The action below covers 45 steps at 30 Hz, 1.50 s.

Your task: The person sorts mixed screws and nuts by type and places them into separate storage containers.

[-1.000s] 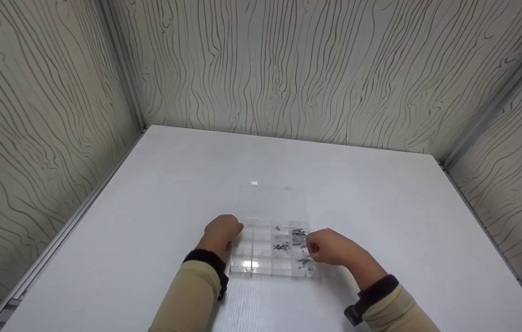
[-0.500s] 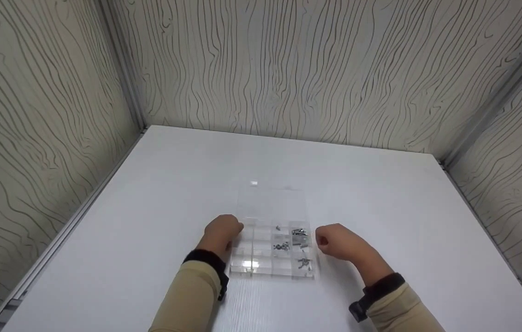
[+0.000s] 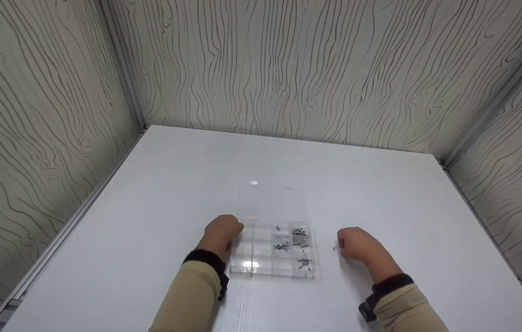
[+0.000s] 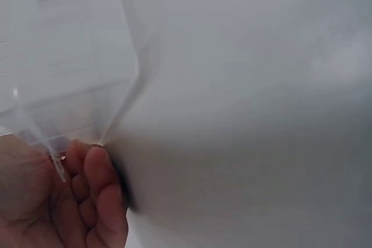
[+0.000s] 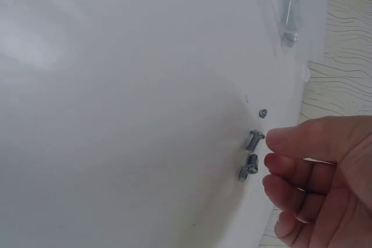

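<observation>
A clear plastic compartment box (image 3: 262,265) lies on the white table with its lid (image 3: 270,203) folded back. My left hand (image 3: 222,233) grips its left side; in the left wrist view the curled fingers (image 4: 99,169) meet the box's edge. Silver screws and other small metal parts fill several right-hand compartments. My right hand (image 3: 358,243) is over the table, right of the box. In the right wrist view, two screws (image 5: 254,139) and a smaller metal piece (image 5: 263,112) appear just beyond its fingertips (image 5: 273,164), with thumb and forefinger apart.
The white table (image 3: 187,161) is bounded at the back and sides by panels with a wood-grain pattern (image 3: 270,69). Dark straps with small devices (image 3: 388,288) sit on both wrists.
My right hand has moved right, from the box's right compartments to over the table, and a small speck now shows beside its fingertips. The left hand and the box have stayed put.
</observation>
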### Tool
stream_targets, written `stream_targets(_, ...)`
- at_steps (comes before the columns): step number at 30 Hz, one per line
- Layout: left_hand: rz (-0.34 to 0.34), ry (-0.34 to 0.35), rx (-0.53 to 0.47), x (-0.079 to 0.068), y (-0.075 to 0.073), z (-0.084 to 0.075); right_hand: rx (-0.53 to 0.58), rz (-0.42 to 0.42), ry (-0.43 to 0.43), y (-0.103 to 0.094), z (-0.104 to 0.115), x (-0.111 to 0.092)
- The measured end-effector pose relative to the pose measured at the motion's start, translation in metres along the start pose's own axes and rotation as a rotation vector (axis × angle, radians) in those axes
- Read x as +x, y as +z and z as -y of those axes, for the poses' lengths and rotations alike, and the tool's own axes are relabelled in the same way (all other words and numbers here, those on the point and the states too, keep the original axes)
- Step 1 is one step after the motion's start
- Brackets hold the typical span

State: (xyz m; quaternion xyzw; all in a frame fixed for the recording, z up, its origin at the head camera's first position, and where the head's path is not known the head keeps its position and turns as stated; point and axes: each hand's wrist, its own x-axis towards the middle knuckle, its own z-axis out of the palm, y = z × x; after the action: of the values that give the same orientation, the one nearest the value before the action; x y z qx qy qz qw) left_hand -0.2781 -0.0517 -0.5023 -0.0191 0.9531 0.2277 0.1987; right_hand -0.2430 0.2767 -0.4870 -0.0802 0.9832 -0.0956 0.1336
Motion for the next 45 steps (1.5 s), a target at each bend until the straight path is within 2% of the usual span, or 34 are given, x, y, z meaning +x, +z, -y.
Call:
stream_targets(8, 0.001, 0.015, -0.004, -0.003, 0.000, -0.001, -0.040, 0.012, -0.019, 0.007, -0.003, 0.000)
stream_targets(14, -0.007, 0.014, 0.004, -0.004, -0.001, -0.001, -0.019, 0.028, -0.003, 0.005, 0.003, 0.004)
stream_targets(22, -0.018, 0.003, -0.026, -0.002, 0.000, 0.000, 0.054, -0.020, -0.003, -0.009, 0.034, 0.017)
stream_targets(29, -0.020, 0.001, -0.022, -0.002, 0.000, 0.002, 0.022, -0.089, -0.098, -0.012, 0.070, 0.029)
stream_targets(34, -0.030, 0.007, -0.013, 0.000, 0.002, 0.002, 0.008, -0.104, -0.122, -0.010, 0.092, 0.032)
stream_targets(39, -0.010, -0.006, -0.005, 0.003, 0.003, 0.001, 0.003, -0.145, -0.166, -0.005, 0.105, 0.035)
stream_targets(45, -0.012, -0.008, -0.020, 0.003, 0.003, 0.002, -0.007, -0.154, -0.185, 0.002, 0.108, 0.039)
